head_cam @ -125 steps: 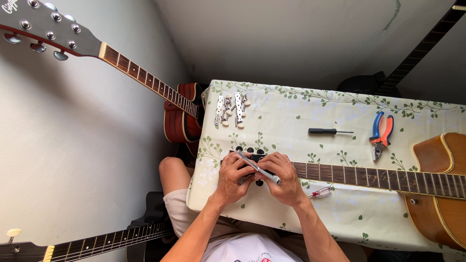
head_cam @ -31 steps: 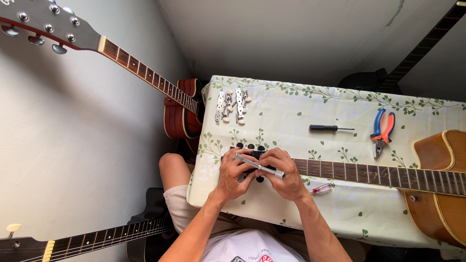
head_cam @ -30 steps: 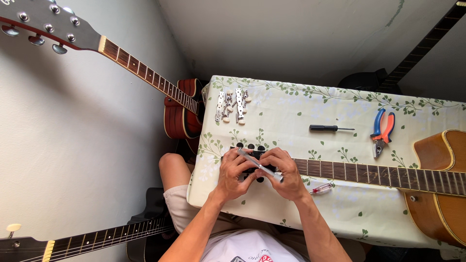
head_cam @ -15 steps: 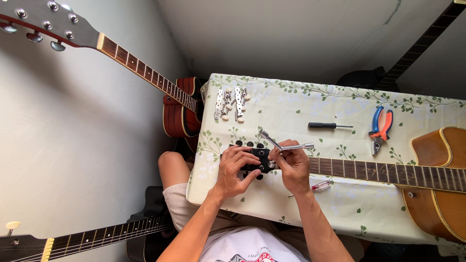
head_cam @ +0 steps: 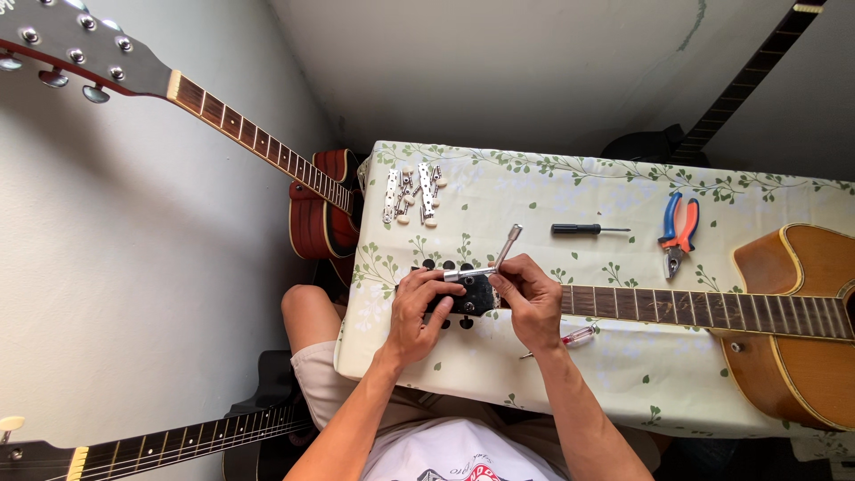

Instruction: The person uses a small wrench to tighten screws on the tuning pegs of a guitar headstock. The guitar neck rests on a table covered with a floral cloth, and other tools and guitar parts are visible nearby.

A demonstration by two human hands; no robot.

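Taking the guitar headstock (head_cam: 470, 295) as the landmark, nearest the viewer the left hand (head_cam: 417, 309) is resting on its near left side, fingers curled over the black face and gripping it. Just right of the headstock, the right hand (head_cam: 529, 298) is pinching a silver L-shaped wrench (head_cam: 492, 261) between thumb and fingertips, one arm of the tool lying across the headstock's far edge, the other angling up and away. A small clear-handled screwdriver (head_cam: 570, 338) is lying near the right of the headstock, beside the right wrist. The guitar's neck (head_cam: 695, 307) is running rightward from the headstock to the orange-brown body (head_cam: 793, 330), all lying on a leaf-patterned tablecloth (head_cam: 499, 200). Farther off, beyond the headstock, two strips of tuning machines (head_cam: 411, 194) are lying to the far left, a black-handled screwdriver (head_cam: 588, 230) to the far right, and blue-and-orange pliers (head_cam: 677, 232) further right.
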